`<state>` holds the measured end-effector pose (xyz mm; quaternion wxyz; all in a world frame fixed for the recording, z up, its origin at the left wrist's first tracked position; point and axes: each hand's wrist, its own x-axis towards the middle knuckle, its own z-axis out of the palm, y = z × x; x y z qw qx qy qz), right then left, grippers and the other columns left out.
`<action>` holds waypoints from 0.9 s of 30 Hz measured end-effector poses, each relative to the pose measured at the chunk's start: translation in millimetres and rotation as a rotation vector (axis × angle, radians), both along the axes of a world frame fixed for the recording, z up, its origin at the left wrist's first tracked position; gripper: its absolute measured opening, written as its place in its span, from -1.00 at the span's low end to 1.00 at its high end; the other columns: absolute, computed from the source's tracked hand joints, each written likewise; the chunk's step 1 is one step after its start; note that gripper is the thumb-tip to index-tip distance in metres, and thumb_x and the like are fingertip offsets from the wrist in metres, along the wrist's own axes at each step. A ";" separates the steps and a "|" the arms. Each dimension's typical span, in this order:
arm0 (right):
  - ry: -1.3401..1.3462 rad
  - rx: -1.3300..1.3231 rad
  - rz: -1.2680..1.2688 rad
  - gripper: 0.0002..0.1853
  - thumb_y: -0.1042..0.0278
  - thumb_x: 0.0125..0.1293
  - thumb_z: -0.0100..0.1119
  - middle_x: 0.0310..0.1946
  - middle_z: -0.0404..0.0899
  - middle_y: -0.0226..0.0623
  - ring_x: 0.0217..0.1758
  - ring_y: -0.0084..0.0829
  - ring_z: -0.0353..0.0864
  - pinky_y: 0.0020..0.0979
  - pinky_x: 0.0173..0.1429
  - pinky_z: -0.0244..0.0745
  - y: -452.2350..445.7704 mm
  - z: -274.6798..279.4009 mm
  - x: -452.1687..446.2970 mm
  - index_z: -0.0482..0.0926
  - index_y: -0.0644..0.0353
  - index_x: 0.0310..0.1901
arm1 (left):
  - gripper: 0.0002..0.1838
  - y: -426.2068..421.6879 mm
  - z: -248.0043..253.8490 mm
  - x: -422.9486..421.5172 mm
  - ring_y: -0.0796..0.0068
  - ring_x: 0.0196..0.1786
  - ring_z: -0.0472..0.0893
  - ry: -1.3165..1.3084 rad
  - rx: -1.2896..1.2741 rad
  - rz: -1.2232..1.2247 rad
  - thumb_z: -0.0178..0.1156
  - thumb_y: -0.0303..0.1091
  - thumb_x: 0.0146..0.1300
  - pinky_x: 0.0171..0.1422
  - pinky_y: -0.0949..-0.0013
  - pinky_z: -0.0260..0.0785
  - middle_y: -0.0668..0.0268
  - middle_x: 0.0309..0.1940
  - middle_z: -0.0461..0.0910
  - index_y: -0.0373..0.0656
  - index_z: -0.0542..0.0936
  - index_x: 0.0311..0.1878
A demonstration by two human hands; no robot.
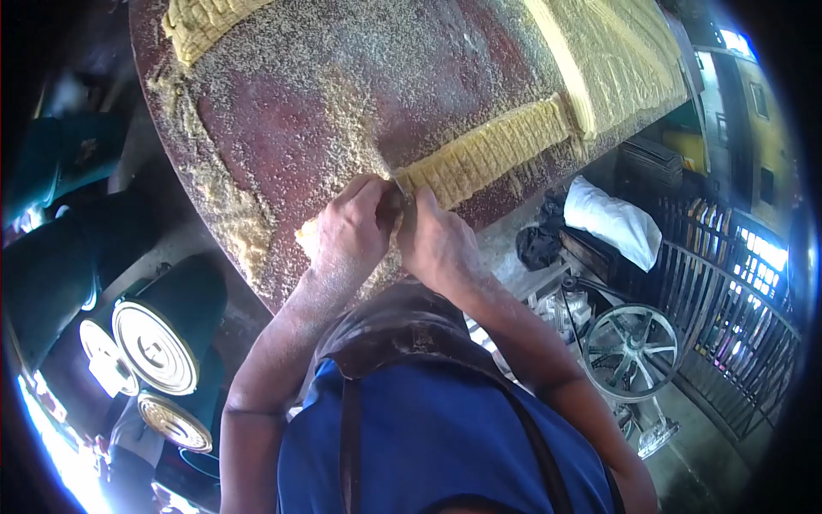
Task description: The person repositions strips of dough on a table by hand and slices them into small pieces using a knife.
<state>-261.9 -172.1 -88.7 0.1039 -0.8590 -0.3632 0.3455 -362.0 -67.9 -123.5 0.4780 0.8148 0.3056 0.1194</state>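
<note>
A long yellow strip of dough (pixel 488 152), scored across with many close cuts, lies near the front edge of the dark red table. At its left end, my right hand (pixel 437 240) is closed around a thin metal blade (pixel 398 182). Most of the blade is hidden by the fingers, so I cannot tell whether it is a knife or a scraper. Right beside it, my left hand (pixel 349 227) has its fingers curled in at the end of the strip. What its fingertips hold is hidden. A bit of pale dough (pixel 306 236) shows beside the left hand.
Crumbs and flour cover the table (pixel 265 128). Another scored dough piece (pixel 210 24) lies at the far left, and a wide dough sheet (pixel 625 64) at the right. Beyond the table are a white sack (pixel 610 223), a spoked wheel (pixel 632 353) and lidded drums (pixel 156 347).
</note>
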 end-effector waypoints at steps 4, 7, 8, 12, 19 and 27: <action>0.022 0.012 0.030 -0.63 0.36 0.28 0.26 -0.42 0.64 0.16 -0.23 0.20 0.70 0.05 -0.13 0.61 -2.7 0.6 5.4 0.28 0.30 -0.07 | -0.74 0.5 5.1 -0.2 0.21 -0.17 0.76 0.013 0.028 -0.003 0.35 -0.50 0.16 -0.09 0.24 0.61 0.18 -0.11 0.68 -0.25 0.63 -0.06; 0.017 0.030 0.016 -0.65 0.37 0.28 0.25 -0.42 0.64 0.16 -0.23 0.20 0.70 0.05 -0.12 0.62 -2.8 0.2 1.3 0.29 0.30 -0.07 | -0.68 -0.4 13.7 -9.8 0.19 -0.12 0.76 0.054 0.068 -0.041 0.35 -0.49 0.18 -0.07 0.22 0.62 0.18 0.00 0.65 -0.24 0.64 0.03; 0.017 0.029 0.019 -0.65 0.37 0.28 0.25 -0.42 0.64 0.16 -0.23 0.20 0.70 0.05 -0.12 0.62 -3.4 -0.7 1.7 0.29 0.30 -0.07 | -0.65 -2.6 15.6 -12.3 0.19 -0.11 0.76 0.061 0.122 -0.056 0.35 -0.48 0.19 -0.05 0.22 0.63 0.18 0.04 0.64 -0.23 0.64 0.07; 0.047 -0.001 0.007 -0.67 0.35 0.31 0.23 -0.44 0.63 0.12 -0.32 0.16 0.71 0.03 -0.23 0.63 -4.6 17.6 7.9 0.29 0.30 -0.09 | -0.64 -1.4 6.9 -12.5 0.17 -0.08 0.76 0.043 0.043 -0.054 0.34 -0.49 0.20 -0.02 0.24 0.65 0.14 0.07 0.63 -0.23 0.64 0.09; -0.009 0.066 0.005 -0.71 0.31 0.37 0.16 -0.52 0.60 0.07 -0.39 0.15 0.69 0.07 -0.28 0.60 -26.7 52.5 -15.4 0.29 0.28 -0.08 | -0.62 5.3 -0.4 -15.6 0.16 -0.08 0.76 -0.001 0.001 -0.056 0.36 -0.53 0.15 -0.04 0.24 0.64 0.10 0.06 0.63 -0.28 0.62 0.08; 0.069 -0.004 -0.038 -0.70 0.31 0.38 0.15 -0.52 0.59 0.14 -0.37 0.25 0.66 0.13 -0.27 0.55 -29.8 61.4 -20.0 0.29 0.32 -0.08 | -0.65 11.1 2.4 -18.1 0.13 -0.07 0.75 -0.015 -0.057 -0.060 0.37 -0.53 0.13 -0.03 0.22 0.63 0.08 0.00 0.64 -0.31 0.63 0.02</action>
